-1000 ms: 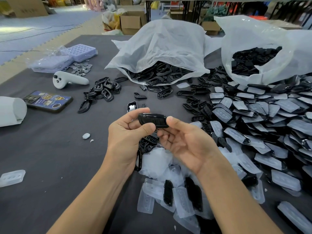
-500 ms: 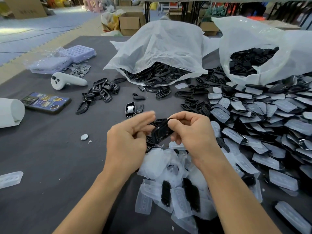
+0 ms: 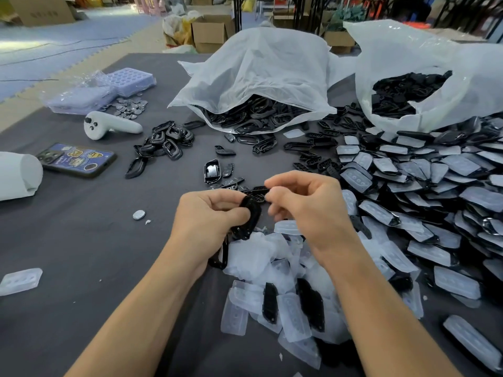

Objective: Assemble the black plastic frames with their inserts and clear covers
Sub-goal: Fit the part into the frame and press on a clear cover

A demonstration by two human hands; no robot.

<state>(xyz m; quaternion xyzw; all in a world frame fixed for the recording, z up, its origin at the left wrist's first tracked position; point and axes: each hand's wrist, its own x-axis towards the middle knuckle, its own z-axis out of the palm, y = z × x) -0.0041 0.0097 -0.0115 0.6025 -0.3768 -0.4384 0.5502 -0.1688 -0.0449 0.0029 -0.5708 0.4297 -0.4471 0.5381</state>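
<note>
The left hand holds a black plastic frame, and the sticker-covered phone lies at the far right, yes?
No: the head view shows the sticker-covered phone at the far left. The left hand does hold the black plastic frame.

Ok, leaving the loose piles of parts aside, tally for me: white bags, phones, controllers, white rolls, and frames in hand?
white bags: 2
phone: 1
controller: 1
white roll: 1
black frame, gripped by the left hand and pinched by the right hand: 1
Total: 6
</note>
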